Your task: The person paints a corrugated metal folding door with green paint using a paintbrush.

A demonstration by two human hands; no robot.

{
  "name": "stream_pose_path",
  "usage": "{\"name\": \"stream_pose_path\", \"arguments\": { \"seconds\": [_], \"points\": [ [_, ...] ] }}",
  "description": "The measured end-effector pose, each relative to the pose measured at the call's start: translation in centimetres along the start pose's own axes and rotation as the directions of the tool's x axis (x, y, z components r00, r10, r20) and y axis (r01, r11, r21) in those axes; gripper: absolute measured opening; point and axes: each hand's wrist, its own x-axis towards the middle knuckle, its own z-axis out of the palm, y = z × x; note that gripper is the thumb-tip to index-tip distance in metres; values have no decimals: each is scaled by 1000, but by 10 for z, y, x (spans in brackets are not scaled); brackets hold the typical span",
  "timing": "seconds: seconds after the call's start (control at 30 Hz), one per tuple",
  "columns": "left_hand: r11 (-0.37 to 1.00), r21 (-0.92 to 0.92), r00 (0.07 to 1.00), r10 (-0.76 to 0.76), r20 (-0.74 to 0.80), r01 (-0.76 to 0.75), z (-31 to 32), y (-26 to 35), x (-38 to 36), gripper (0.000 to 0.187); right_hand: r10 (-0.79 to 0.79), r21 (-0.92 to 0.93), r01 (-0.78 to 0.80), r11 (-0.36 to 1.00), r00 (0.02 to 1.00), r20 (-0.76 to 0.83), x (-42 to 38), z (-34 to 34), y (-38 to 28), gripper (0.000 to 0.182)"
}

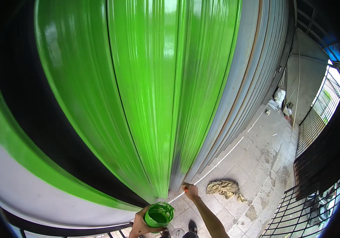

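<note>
My left hand (pixel 140 223) is wrapped round a small paint bucket (pixel 147 218), with green paint inside and smeared over its rim. My right hand (pixel 191 191), closed, grips what looks like a paintbrush (pixel 185 190); only a bit of orange shows and its bristles are hidden. That hand is near the foot of a tall ribbed metal shutter panel (pixel 146 79). Glossy green paint covers most of the panel, with streaks thinning to grey near the bottom. Bare grey ribbed strips (pixel 237 79) stand to its right.
A crumpled, paint-stained cloth (pixel 223 188) lies on the tiled floor (pixel 253 158), right of my right hand. A thin white strip (pixel 227 154) runs along the floor. Black metal grilles (pixel 289 210) stand at right. Bags and debris (pixel 279 97) sit by the far wall.
</note>
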Motion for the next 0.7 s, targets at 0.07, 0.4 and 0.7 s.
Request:
{"name": "stream_pose_path", "arguments": {
  "seconds": [0.07, 0.4, 0.7],
  "points": [
    [996, -20, 997, 82, 10, -82, 1, 4, 3, 83, 47, 115, -26, 993, 982, -183, -7, -55, -26, 12],
    [900, 250, 933, 355, 55, -357, 30, 66, 25, 90, 179, 891, 224, 395, 932, -314, -86, -336, -201, 22],
    [585, 469, 733, 636, 240, -661, 77, 141, 29, 83, -379, 585, 437, 683, 897, -228, -162, -409, -240, 11]
  ]
}}
